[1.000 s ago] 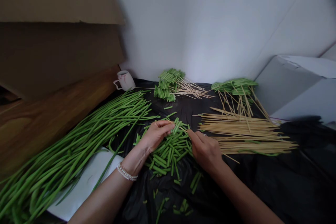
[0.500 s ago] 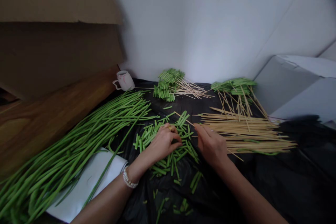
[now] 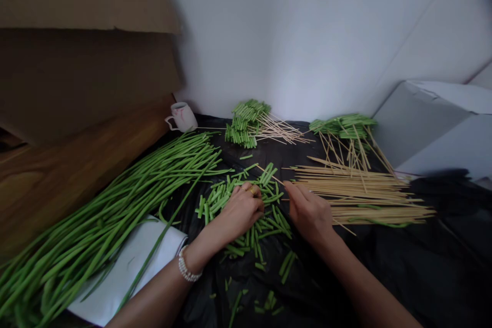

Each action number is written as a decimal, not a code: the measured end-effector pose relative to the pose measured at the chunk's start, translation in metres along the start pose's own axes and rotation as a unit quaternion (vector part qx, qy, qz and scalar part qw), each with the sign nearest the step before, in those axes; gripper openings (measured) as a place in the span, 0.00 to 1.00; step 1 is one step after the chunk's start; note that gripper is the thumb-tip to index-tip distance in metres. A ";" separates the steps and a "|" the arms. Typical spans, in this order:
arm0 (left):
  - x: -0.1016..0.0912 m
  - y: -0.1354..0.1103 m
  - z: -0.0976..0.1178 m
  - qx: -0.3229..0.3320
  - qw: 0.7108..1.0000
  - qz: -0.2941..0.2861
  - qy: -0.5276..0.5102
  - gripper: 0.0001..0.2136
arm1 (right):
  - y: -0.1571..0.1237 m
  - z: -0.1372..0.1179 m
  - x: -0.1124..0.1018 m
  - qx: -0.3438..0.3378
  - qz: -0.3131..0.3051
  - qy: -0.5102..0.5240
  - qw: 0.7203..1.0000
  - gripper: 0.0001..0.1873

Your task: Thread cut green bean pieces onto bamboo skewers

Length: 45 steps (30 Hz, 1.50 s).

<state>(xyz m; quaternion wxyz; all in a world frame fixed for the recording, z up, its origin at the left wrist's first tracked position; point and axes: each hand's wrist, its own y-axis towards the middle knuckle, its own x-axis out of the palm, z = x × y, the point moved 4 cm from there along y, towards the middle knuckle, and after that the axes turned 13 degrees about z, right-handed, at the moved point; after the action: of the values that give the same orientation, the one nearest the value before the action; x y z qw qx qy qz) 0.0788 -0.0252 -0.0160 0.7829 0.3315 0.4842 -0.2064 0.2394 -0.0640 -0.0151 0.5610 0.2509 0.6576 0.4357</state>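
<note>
Left hand: the left hand (image 3: 243, 211) lies palm down on the heap of cut stem pieces (image 3: 215, 200). The forearm comes in from 7 o'clock and the wrist is bent slightly upward. A beaded bracelet (image 3: 187, 270) sits on the wrist and a ring (image 3: 252, 190) on one finger.
Left grip: the fingers are curled down into the pieces. I cannot tell whether they have closed on one.
Right hand: the right hand (image 3: 310, 213) is just beside the left, at its 3 o'clock. The forearm comes in from 5 o'clock, knuckles up, fingers pointing to 11 o'clock.
Right grip: the fingertips are pinched on a thin skewer (image 3: 277, 180).
Skewer: it slants from the right hand toward 10 o'clock. A few short green pieces (image 3: 268, 172) are threaded near its far tip, above the left hand's fingers.
Cut stem pieces: they are spread on the black sheet (image 3: 403, 266), under and around both hands, with strays toward 6 o'clock.
Loose skewers: the bundle of loose skewers (image 3: 357, 192) lies flat at 3 o'clock of the right hand, very near it.
Long stems: the long stems (image 3: 126, 200) fan out at 9 o'clock, partly over a white cloth (image 3: 126, 261).
Filled skewers: one pile (image 3: 246, 122) lies at 12 o'clock by the wall and another (image 3: 342, 125) at 1 o'clock.
Cup: the cup (image 3: 182, 116) stands at 11 o'clock, beside the cardboard box (image 3: 84, 51).
</note>
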 end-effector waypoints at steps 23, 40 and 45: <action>-0.015 0.004 -0.013 -0.077 0.981 0.089 -0.156 0.05 | 0.000 0.007 -0.002 0.026 0.032 0.008 0.999 0.15; -0.004 0.006 -0.058 -0.423 0.520 0.195 -0.716 0.10 | -0.001 -0.011 -0.002 -0.006 -0.004 0.041 0.999 0.16; -0.004 0.005 -0.058 -0.424 0.519 0.191 -0.717 0.09 | -0.003 -0.012 -0.001 -0.010 -0.009 0.046 0.999 0.16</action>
<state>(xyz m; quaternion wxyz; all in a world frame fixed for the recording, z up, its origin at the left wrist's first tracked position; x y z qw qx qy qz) 0.0444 0.0200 -0.0289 0.9336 -0.2155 -0.2861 0.0099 0.2284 -0.0696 -0.0172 0.5369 0.2190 0.6802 0.4485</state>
